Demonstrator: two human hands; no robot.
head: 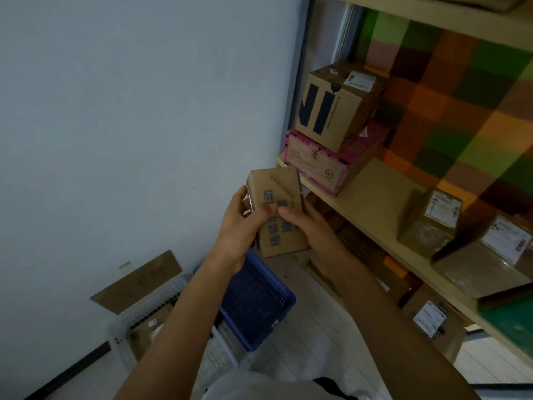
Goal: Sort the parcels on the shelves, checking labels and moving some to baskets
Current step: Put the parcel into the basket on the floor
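I hold a small brown cardboard parcel [277,197] with dark printed characters in both hands, in front of the shelf's left end. My left hand [240,226] grips its left side, thumb on the front face. My right hand [310,226] grips its right side and underside. On the wooden shelf [375,197] a brown box with black bars [331,108] sits on top of a pink-edged box [314,163]. Two taped parcels with white labels [432,220] [496,255] stand further right. A blue basket [259,304] is on the floor below my hands.
A white mesh basket [150,316] holding a parcel stands left of the blue one, against the pale wall, with a cardboard flap [138,281] leaning behind it. More labelled parcels [429,321] sit on the lower shelf. A checkered green and orange cloth [461,96] backs the shelf.
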